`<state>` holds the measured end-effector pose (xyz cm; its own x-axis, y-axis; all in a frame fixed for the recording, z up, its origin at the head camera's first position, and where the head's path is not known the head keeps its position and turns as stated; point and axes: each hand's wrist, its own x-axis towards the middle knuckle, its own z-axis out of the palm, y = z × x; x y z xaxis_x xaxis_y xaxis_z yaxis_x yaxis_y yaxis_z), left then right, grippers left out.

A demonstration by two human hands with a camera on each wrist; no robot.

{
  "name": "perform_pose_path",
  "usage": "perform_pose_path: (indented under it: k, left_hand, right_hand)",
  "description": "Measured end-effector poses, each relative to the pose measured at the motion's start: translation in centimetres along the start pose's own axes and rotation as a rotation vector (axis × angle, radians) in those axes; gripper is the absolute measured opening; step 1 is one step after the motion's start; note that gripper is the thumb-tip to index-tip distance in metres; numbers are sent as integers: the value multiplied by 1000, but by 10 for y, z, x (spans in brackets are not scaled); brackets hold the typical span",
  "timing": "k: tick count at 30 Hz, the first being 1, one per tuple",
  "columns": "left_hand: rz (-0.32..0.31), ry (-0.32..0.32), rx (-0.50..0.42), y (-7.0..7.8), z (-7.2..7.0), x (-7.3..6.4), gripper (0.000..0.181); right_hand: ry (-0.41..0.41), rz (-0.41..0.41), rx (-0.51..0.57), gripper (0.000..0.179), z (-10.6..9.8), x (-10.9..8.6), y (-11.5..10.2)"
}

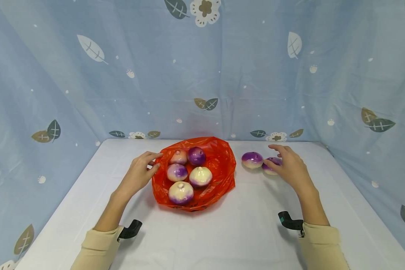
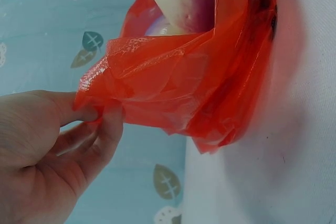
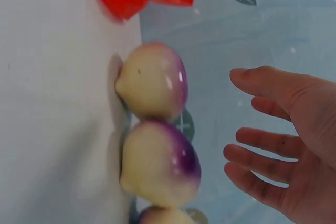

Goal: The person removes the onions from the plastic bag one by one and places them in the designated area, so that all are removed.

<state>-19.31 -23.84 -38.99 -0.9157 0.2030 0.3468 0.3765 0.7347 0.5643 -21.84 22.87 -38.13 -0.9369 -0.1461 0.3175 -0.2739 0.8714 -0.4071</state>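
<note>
A: Which step?
B: Apparently a reach, with the red bag (image 1: pixel 226 165) steadied: the left hand (image 1: pixel 141 170) pinches its left rim, five turnips (image 1: pixel 177 173) lying inside. Right of the bag are loose turnips (image 1: pixel 252 159), the right hand (image 1: pixel 291 167) near them, fingers parted, grasping nothing; the next move would call for closing round one.
A: Between views?
B: The right wrist view shows a third turnip (image 3: pixel 164 216); the head view does not.
</note>
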Motion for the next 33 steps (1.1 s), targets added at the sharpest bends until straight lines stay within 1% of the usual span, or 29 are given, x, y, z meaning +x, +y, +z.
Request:
perform_pose_path:
  k: [6,13,18,25,33]
  left_hand:
    - [3,-1,4,1,1,0,35]
    - [2,-2,0,1,2,0,35]
    - [5,1,0,2,2,-1,34]
    - [22,8,6,3,2,-2,34]
    - [23,10,4,3,3,-1,34]
  right_hand:
    - [-43,-22,5,57,13,6,-18]
    - [-62,-88,36,54,27,11,-40]
    - [-84,-119,64,51,36,13,-51]
    - [-135,-122,39,55,45,12,-71]
    - [-153,-177,24,52,58,10,-88]
